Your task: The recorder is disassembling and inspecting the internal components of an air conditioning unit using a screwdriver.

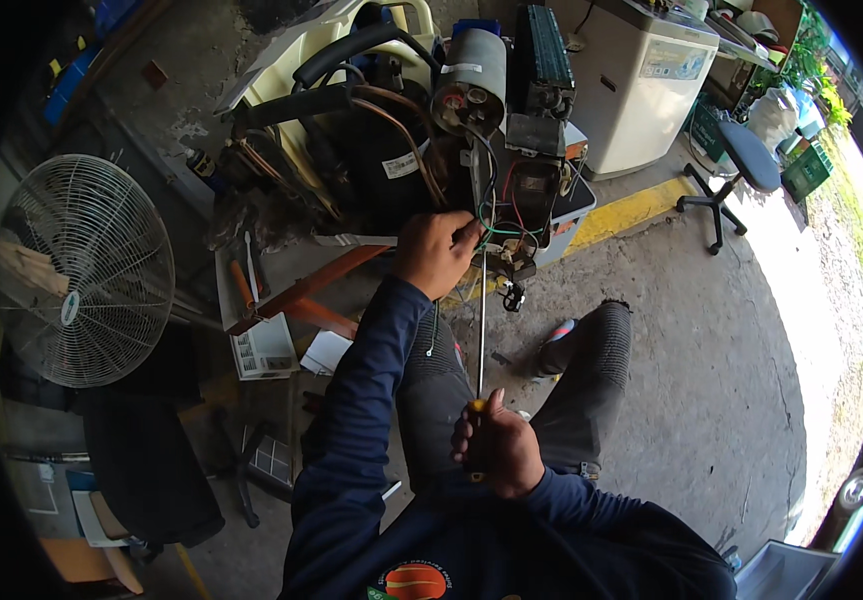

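My right hand (pixel 507 448) is wrapped round the dark and yellow handle of a long screwdriver (pixel 482 340), low in front of my body. Its thin metal shaft points away from me, and the tip is among wires (pixel 496 228) on an opened appliance (pixel 391 170) with copper pipes. Beside the tip, my left hand (pixel 441 252) pinches a thin wire, fingers closed. A wire end with a small terminal (pixel 429 351) dangles below that hand. Green, red and dark wires run from a grey metal cylinder (pixel 473 82) toward a small box-like part (pixel 533 187). The exact tip contact is too small to tell.
A large caged fan (pixel 86 270) stands at the left, above a black chair (pixel 146 470). Reddish-brown metal legs (pixel 311 290) cross below the appliance. A white washing machine (pixel 651 90) and a wheeled stool (pixel 741 165) stand at the far right. My knees flank the screwdriver.
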Demonstrator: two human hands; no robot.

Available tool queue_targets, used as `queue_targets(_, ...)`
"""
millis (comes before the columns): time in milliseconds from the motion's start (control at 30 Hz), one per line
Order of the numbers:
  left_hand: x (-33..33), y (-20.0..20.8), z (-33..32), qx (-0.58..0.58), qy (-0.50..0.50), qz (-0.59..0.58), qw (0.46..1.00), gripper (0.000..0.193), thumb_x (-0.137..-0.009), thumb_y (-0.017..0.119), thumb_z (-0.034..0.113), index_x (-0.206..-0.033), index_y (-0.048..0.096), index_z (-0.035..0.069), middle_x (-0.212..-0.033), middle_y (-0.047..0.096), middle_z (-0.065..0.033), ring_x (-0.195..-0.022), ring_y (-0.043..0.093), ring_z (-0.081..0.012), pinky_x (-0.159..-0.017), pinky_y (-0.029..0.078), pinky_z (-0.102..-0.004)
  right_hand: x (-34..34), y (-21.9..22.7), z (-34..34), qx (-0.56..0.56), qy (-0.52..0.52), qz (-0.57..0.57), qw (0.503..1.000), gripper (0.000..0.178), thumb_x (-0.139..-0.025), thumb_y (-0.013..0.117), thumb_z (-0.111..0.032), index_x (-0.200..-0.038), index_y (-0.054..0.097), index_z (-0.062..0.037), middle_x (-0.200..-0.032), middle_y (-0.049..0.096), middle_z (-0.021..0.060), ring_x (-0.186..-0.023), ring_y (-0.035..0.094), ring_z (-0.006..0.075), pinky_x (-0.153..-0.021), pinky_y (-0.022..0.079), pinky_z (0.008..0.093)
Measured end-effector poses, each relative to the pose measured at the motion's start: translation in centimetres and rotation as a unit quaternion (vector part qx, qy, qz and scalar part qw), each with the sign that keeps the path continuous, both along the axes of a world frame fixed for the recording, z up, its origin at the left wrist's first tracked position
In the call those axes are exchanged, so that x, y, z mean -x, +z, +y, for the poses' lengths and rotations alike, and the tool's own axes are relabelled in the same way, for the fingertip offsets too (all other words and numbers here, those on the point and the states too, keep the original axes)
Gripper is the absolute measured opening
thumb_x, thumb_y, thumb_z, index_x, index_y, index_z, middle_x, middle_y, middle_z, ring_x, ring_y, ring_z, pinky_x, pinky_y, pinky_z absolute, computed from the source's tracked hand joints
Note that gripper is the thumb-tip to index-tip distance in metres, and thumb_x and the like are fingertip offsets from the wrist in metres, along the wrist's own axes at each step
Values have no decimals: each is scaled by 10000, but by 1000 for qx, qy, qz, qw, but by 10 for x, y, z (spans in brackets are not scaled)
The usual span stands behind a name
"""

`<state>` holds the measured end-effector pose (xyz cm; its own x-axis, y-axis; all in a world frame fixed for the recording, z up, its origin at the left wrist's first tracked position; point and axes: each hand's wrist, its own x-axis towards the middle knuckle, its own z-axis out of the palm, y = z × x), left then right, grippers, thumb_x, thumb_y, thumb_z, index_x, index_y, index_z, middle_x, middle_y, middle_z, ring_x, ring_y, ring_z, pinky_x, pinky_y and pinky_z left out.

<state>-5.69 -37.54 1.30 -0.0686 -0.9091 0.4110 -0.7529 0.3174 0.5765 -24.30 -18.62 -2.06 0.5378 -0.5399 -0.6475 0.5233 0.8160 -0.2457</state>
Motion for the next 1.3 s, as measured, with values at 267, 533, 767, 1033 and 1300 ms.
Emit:
queue_targets(267, 1, 2, 1, 11, 2, 3, 1000, 106, -894, 685, 125, -820, 701, 51, -621, 642, -116, -468, 500, -296, -494, 401, -416, 5, -8, -1, 4, -34, -275, 961, 505, -1085, 454, -513, -1072, 603, -31, -783, 541, 73, -619, 502, 184, -553, 437, 323)
queue_targets(533, 2, 2, 1, 6, 4, -1, 1000, 116, -890, 690, 129, -804, 690, 51, -623, 645, -125, -467, 506, -309, -490, 399, -428, -2, 1, -1, 63, -3, -17, 998, 528, -1087, 429, -525, -1081, 592, -24, -730, 487, 37, -581, 460, 149, -534, 403, 298)
queue_targets(767, 4, 4, 3, 6, 7, -2, 1000, 111, -887, 681, 121, -801, 678, 51, -625, 640, -127, -473, 508, -315, -491, 395, -434, 5, -20, -3, 7, -28, -321, 947, 515, -1089, 435, -511, -1094, 586, -19, -719, 456, 18, -578, 434, 128, -531, 381, 275)
queue_targets(1033, 2, 6, 4, -9, 10, -5, 1000, 111, -892, 670, 125, -804, 675, 56, -626, 639, -126, -481, 512, -326, -495, 397, -439, 1, -21, -6, -37, -31, -435, 899, 496, -1096, 431, -491, -1106, 579, -18, -713, 442, 11, -575, 420, 121, -524, 379, 273)
queue_targets(1300, 3, 3, 2, 14, 9, -13, 1000, 106, -893, 665, 119, -804, 674, 60, -621, 635, -121, -482, 512, -328, -496, 401, -441, 0, -2, -7, 91, -20, -240, 966, 443, -1106, 431, -453, -1117, 565, -31, -708, 436, 22, -570, 434, 129, -516, 379, 277)
